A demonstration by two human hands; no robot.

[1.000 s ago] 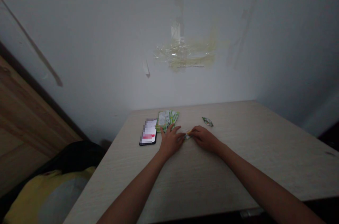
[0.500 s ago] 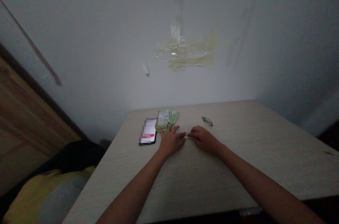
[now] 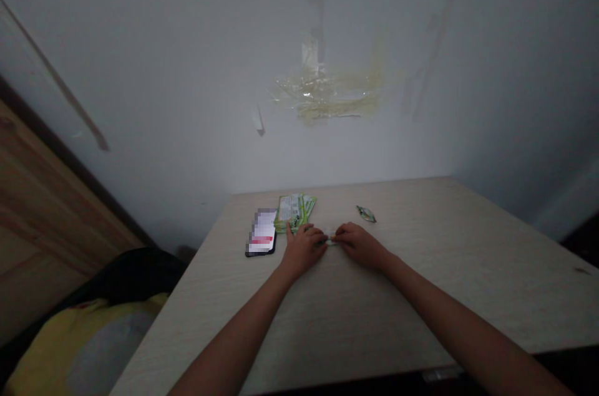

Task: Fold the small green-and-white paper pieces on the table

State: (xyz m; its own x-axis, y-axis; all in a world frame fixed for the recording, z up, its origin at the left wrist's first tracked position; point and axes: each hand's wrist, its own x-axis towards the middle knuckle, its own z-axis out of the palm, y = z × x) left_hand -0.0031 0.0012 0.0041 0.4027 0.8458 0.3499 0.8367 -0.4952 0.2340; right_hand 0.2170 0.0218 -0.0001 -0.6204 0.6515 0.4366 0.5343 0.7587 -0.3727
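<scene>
Between my two hands lies a small pale, greenish strip (image 3: 332,241), perhaps a folded packet; most of it is covered by fingers. My left hand (image 3: 304,247) is closed, its fingers bent and pressed together at the strip's left end. At the other end my right hand (image 3: 361,246) pinches the strip with thumb and fingers. Just beyond my left hand sits a stack of green and white packets (image 3: 291,209), slightly fanned. One folded green packet (image 3: 366,214) lies apart, beyond my right hand.
A phone (image 3: 262,232) with a lit screen rests left of the stack. The pale wooden table (image 3: 421,296) meets a grey wall (image 3: 187,72) bearing old tape (image 3: 327,96). Off the table's left side are a yellow and grey cloth item (image 3: 84,340) and wooden panel (image 3: 37,209).
The fingers of my left hand, spread before, have drawn together and curled toward the strip. My right hand has barely moved. The packets and phone stay where they were.
</scene>
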